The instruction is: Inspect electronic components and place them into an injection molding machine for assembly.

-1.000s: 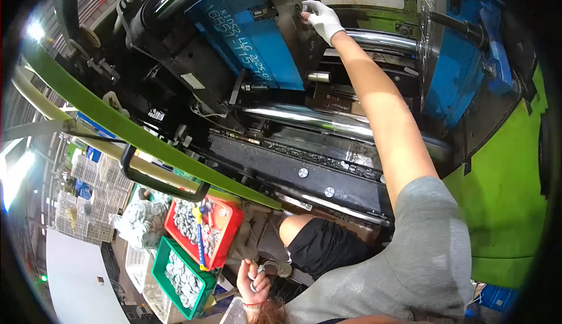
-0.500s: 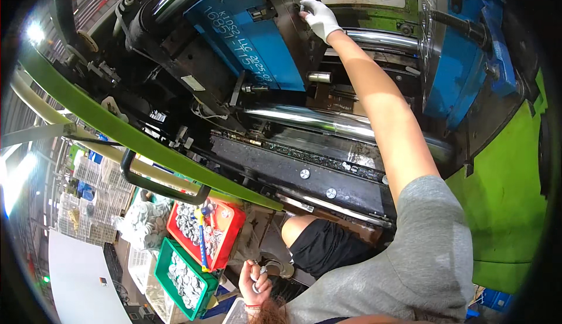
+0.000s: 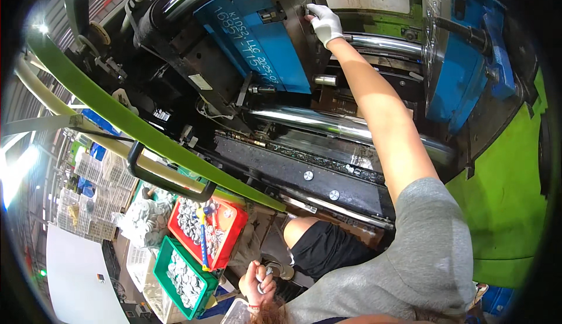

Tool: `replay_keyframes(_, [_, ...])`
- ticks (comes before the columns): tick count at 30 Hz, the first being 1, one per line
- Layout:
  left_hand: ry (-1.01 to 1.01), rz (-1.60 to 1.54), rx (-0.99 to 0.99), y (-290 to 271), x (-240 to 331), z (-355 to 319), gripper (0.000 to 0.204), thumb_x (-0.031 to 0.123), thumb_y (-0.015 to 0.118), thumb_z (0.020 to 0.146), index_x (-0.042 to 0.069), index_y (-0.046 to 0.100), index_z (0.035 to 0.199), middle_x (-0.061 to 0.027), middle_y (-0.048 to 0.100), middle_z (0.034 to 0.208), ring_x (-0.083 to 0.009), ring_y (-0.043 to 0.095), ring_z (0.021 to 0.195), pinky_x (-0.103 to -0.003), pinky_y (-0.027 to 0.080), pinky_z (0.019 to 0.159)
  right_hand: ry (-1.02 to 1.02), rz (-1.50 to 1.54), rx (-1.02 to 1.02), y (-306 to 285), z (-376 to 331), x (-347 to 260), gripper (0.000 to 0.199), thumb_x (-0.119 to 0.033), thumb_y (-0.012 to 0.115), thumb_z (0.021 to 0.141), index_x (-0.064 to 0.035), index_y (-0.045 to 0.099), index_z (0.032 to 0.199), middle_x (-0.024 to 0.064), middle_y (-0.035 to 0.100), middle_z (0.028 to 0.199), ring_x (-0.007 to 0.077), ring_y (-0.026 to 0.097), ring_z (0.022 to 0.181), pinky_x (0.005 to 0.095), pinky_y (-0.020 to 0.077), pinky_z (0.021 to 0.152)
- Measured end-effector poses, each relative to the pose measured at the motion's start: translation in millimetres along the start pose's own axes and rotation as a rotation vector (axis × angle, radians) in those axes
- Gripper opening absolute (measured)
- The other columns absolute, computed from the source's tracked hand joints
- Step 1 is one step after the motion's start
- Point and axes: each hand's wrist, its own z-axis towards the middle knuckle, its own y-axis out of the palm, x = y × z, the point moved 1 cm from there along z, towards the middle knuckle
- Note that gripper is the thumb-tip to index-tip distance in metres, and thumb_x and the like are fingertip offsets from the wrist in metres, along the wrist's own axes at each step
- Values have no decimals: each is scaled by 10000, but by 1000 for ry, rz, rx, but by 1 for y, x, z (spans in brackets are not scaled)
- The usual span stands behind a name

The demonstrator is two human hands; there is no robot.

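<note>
My right hand (image 3: pixel 325 24), in a white glove, reaches up to the dark steel face of the blue mould half (image 3: pixel 257 43). Its fingers are bent together against that face, and whatever lies between them is too small to make out. My bare left hand (image 3: pixel 258 284) is low at the bottom, beside my knee, closed around small light-grey round parts (image 3: pixel 268 272). Facing the first mould half on the right is a second blue mould half (image 3: pixel 456 84), with a gap between them. Two small round parts (image 3: pixel 308 175) lie on the machine's dark ledge.
Shiny tie bars (image 3: pixel 316 119) cross below the moulds. A green curved guard (image 3: pixel 140 131) with a black handle (image 3: pixel 167 182) runs along the left. Beyond it stand a red tray (image 3: pixel 231 236) of grey parts with a blue-and-yellow hammer (image 3: pixel 203 236), and a green tray (image 3: pixel 205 292) of parts.
The view has shifted slightly, moving the machine and trays a little in the picture. My right hand stays at the mould face, its fingers slightly repositioned. My left hand remains closed on the grey parts.
</note>
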Motion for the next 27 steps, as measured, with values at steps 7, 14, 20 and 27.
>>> replay_keyframes(7, [9, 18, 21, -1, 0, -4, 219, 261, 375, 976, 109, 529, 945, 11, 385, 580, -69, 282, 368, -197, 249, 303, -16, 23, -17, 1, -2, -11, 321, -8, 565, 774, -44, 611, 1090, 133, 609, 1093, 255, 595, 997, 296, 462, 880])
replay_keyframes(14, [-48, -75, -59, -7, -1, -7, 256, 274, 357, 980, 95, 541, 972, -1, 423, 600, -84, 298, 375, -201, 263, 316, 57, 99, 10, 9, -1, -3, 325, -64, 608, 759, -93, 630, 1083, 147, 616, 1068, 298, 601, 972, 336, 474, 843])
replay_keyframes(20, [-78, -75, -31, -4, -7, -7, 243, 270, 363, 978, 101, 535, 949, 2, 433, 597, -80, 296, 374, -199, 253, 311, 144, -224, 30, 8, -20, -16, 315, -225, 519, 832, -97, 606, 1107, 105, 585, 1138, 272, 528, 1085, 364, 419, 938])
replay_keyframes(27, [24, 78, -222, 81, 16, 21, 228, 318, 440, 953, 159, 451, 790, 43, 370, 546, -67, 301, 349, -193, 238, 307, 97, 318, -367, -43, -99, -139, 353, -352, 530, 883, -78, 566, 1103, 82, 611, 907, 215, 594, 804, 311, 483, 720])
